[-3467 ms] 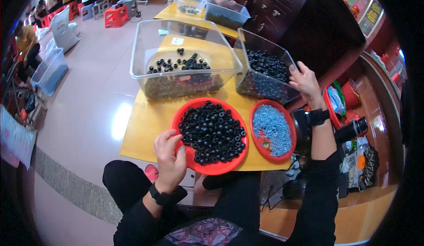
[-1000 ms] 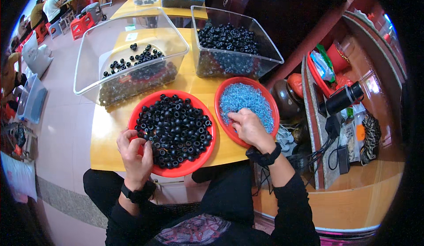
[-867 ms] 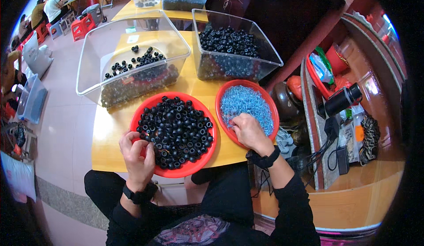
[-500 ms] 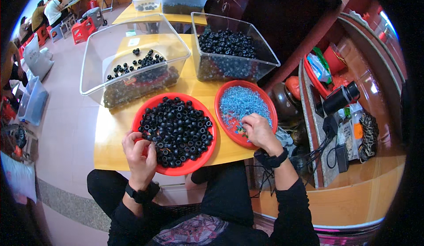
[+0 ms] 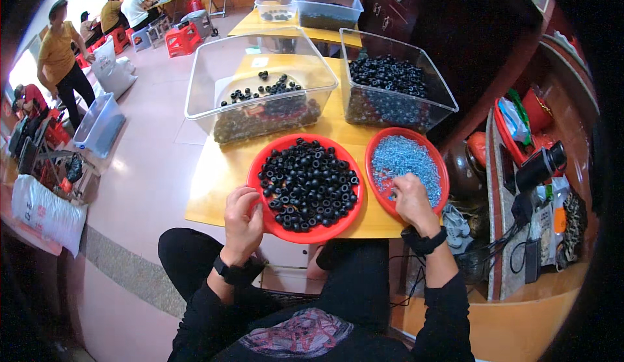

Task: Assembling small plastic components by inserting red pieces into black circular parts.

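Picking step judged in hand: right hand pinching among pale blue small parts in the smaller red tray just right of the large red tray of black rings, left hand gripping that tray's near-left rim, tabletop beneath; next calls for lifting one part cleanly.

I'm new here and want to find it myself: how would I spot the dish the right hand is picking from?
Start at the yellow table. Two red dishes sit at its near edge; take the smaller dish, under the right hand. It holds tiny pale blue bits, while the larger dish holds black rings.
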Action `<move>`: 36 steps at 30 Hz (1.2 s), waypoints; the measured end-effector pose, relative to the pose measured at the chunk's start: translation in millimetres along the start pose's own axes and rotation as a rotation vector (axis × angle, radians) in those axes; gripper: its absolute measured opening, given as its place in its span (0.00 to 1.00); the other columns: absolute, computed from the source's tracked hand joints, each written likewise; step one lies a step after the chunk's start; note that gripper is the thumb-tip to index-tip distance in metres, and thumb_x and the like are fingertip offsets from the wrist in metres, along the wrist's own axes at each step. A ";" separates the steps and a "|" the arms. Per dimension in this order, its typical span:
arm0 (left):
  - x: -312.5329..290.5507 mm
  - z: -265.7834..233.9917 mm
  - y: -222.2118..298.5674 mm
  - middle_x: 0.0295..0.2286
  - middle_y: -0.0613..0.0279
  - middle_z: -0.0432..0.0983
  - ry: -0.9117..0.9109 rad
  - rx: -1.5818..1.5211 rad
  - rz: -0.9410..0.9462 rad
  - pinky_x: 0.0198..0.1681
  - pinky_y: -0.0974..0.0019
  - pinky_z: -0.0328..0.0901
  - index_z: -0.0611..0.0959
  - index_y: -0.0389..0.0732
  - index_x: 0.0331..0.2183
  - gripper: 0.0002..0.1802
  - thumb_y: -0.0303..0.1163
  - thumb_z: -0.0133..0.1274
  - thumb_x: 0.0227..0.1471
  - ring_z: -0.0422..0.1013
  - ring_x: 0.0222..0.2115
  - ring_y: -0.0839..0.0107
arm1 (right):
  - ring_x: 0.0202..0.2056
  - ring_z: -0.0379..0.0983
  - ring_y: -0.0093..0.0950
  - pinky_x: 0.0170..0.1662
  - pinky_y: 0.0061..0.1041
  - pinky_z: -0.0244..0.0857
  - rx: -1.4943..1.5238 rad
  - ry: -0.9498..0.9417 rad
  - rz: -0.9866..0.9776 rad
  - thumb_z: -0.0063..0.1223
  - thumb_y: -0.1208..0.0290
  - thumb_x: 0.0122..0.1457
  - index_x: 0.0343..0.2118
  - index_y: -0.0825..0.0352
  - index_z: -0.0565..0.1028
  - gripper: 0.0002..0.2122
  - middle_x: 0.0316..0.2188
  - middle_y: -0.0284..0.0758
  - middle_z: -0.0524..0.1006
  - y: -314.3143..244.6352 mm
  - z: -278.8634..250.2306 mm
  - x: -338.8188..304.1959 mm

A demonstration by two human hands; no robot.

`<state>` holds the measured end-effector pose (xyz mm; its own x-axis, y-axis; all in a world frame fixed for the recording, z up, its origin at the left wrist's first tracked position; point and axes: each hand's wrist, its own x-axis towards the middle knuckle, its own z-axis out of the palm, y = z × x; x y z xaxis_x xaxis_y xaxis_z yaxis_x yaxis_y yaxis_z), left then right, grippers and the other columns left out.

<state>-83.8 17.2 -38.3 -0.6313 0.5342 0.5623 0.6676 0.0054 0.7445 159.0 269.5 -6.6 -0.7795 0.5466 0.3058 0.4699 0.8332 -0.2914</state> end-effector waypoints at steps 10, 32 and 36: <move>14.2 0.8 28.8 0.32 0.58 0.70 -0.139 0.231 0.200 0.40 0.58 0.55 0.77 0.39 0.28 0.13 0.23 0.58 0.31 0.64 0.37 0.58 | 0.25 0.69 0.28 0.26 0.26 0.63 0.365 0.083 0.264 0.44 0.83 0.52 0.28 0.71 0.68 0.02 0.21 0.36 0.70 -5.6 -18.2 5.5; 12.1 1.6 13.5 0.26 0.51 0.71 -0.196 -0.178 0.080 0.31 0.67 0.64 0.74 0.31 0.36 0.12 0.16 0.50 0.44 0.70 0.26 0.60 | 0.22 0.70 0.18 0.25 0.17 0.64 0.544 0.006 0.479 0.45 0.82 0.53 0.32 0.72 0.71 0.04 0.20 0.30 0.72 -7.2 -10.5 -1.0; 11.6 1.5 17.1 0.27 0.52 0.72 -0.161 -0.235 0.012 0.32 0.68 0.64 0.75 0.31 0.36 0.14 0.14 0.51 0.42 0.70 0.28 0.63 | 0.23 0.72 0.20 0.27 0.19 0.65 0.710 -0.014 0.571 0.47 0.82 0.52 0.34 0.73 0.73 0.06 0.24 0.35 0.73 -16.0 -16.6 1.1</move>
<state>-79.1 24.8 -19.6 -0.5404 0.6608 0.5209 0.5528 -0.1880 0.8118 157.5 258.1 13.5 -0.5139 0.8553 -0.0659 0.4244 0.1867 -0.8860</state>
